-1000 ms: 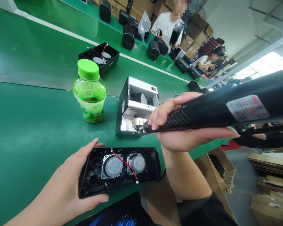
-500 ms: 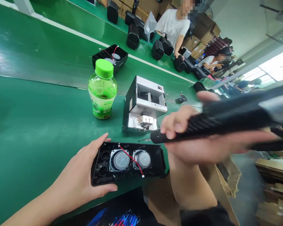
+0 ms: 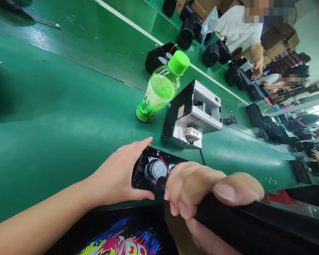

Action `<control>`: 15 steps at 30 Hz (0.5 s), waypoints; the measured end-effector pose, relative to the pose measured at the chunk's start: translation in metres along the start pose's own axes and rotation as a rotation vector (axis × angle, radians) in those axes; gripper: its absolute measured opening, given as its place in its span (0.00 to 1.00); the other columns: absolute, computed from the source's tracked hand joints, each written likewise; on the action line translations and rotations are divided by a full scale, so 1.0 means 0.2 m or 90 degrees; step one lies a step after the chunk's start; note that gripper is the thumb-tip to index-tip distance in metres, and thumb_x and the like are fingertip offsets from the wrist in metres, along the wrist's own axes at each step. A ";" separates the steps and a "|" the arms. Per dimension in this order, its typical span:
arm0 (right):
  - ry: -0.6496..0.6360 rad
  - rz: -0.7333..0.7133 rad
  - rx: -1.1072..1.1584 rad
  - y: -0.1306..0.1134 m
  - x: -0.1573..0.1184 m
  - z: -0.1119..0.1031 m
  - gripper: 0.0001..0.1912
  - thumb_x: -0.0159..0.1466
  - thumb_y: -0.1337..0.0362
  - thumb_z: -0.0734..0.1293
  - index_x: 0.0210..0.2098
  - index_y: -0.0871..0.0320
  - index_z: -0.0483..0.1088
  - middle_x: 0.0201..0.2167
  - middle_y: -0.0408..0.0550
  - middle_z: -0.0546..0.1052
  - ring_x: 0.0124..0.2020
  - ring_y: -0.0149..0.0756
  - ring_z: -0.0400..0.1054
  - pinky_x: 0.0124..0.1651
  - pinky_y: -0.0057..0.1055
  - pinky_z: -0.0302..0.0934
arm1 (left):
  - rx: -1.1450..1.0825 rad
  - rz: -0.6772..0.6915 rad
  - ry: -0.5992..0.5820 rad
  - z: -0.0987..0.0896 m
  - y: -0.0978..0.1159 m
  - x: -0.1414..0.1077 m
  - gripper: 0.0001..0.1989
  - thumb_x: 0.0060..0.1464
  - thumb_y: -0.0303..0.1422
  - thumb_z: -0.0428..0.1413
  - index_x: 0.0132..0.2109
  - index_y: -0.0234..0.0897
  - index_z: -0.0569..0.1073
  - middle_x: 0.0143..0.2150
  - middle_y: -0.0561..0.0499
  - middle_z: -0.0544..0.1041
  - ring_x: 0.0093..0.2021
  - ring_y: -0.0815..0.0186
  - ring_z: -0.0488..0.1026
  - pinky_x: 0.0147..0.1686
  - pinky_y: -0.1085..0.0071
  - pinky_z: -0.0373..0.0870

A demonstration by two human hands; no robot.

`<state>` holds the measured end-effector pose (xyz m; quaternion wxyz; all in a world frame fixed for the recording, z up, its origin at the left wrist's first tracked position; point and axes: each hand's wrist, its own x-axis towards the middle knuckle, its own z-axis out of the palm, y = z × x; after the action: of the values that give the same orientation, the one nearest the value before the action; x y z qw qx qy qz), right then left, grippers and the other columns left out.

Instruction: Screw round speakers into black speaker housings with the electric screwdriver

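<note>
My left hand (image 3: 122,173) grips the left end of a black speaker housing (image 3: 141,184), thumb on the near side and fingers on the far side. Inside it sits a round grey speaker driver (image 3: 158,168) with a red wire (image 3: 163,161); a second driver is mostly covered by my right hand (image 3: 199,187). That hand is wrapped around a black electric screwdriver (image 3: 236,219), whose nose is low over the housing's near edge. I cannot see the bit or whether it touches a screw.
Beyond the housing stand a green-capped bottle (image 3: 159,88) and a silver-and-black screw feeder (image 3: 194,113). Another open speaker housing (image 3: 155,63) and a loose small speaker (image 3: 231,119) lie farther back. Across the bench, a person in white (image 3: 239,30) works among black speakers (image 3: 211,54).
My right hand has brought the screwdriver down and left over the housing, covering its right part. My left hand still holds the housing. The view has tilted and shifted.
</note>
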<state>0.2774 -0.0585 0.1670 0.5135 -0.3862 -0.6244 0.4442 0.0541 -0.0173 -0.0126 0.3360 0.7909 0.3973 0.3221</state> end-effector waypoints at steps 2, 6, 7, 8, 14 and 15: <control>0.037 -0.021 0.009 0.03 0.00 0.01 0.17 0.93 0.49 0.67 0.65 0.33 0.91 0.27 0.37 0.83 0.25 0.38 0.80 0.38 0.39 0.85 | -0.004 -0.004 -0.011 0.00 0.01 0.01 0.86 0.50 0.70 0.86 0.99 0.60 0.46 0.93 0.38 0.74 0.87 0.31 0.79 0.86 0.35 0.79; 0.121 -0.059 0.022 0.08 0.00 0.06 0.13 0.92 0.51 0.72 0.60 0.36 0.92 0.25 0.34 0.80 0.21 0.34 0.76 0.35 0.36 0.83 | -0.014 -0.014 -0.027 -0.01 0.02 0.02 0.86 0.49 0.70 0.86 0.99 0.58 0.47 0.92 0.37 0.75 0.87 0.30 0.78 0.87 0.34 0.77; 0.122 -0.058 0.026 0.09 0.01 0.06 0.12 0.91 0.51 0.72 0.60 0.36 0.92 0.24 0.33 0.80 0.20 0.34 0.76 0.35 0.36 0.83 | -0.015 -0.014 -0.027 -0.01 0.02 0.02 0.87 0.48 0.70 0.86 0.99 0.58 0.47 0.92 0.37 0.76 0.87 0.30 0.78 0.87 0.34 0.77; 0.119 -0.052 0.028 0.10 0.01 0.07 0.13 0.91 0.51 0.72 0.59 0.36 0.92 0.24 0.33 0.80 0.20 0.35 0.76 0.34 0.36 0.83 | -0.016 -0.010 -0.024 -0.01 0.02 0.02 0.87 0.48 0.70 0.86 0.99 0.58 0.47 0.92 0.37 0.76 0.87 0.30 0.78 0.87 0.35 0.77; 0.063 -0.046 0.004 0.08 0.00 0.05 0.15 0.93 0.52 0.69 0.63 0.36 0.91 0.26 0.34 0.82 0.24 0.36 0.79 0.38 0.37 0.85 | -0.029 0.027 0.007 -0.01 0.02 0.02 0.87 0.50 0.66 0.88 0.99 0.61 0.45 0.91 0.39 0.77 0.85 0.34 0.80 0.85 0.38 0.79; 0.032 -0.048 -0.006 0.08 -0.01 0.05 0.15 0.93 0.53 0.69 0.64 0.36 0.91 0.27 0.35 0.82 0.24 0.35 0.80 0.39 0.37 0.86 | -0.034 0.031 0.009 -0.01 0.03 0.02 0.85 0.51 0.65 0.88 0.99 0.61 0.45 0.90 0.41 0.78 0.85 0.35 0.81 0.85 0.39 0.80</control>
<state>0.2686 -0.0574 0.1512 0.5434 -0.3760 -0.6276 0.4117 0.0554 -0.0161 -0.0062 0.3462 0.7888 0.3715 0.3464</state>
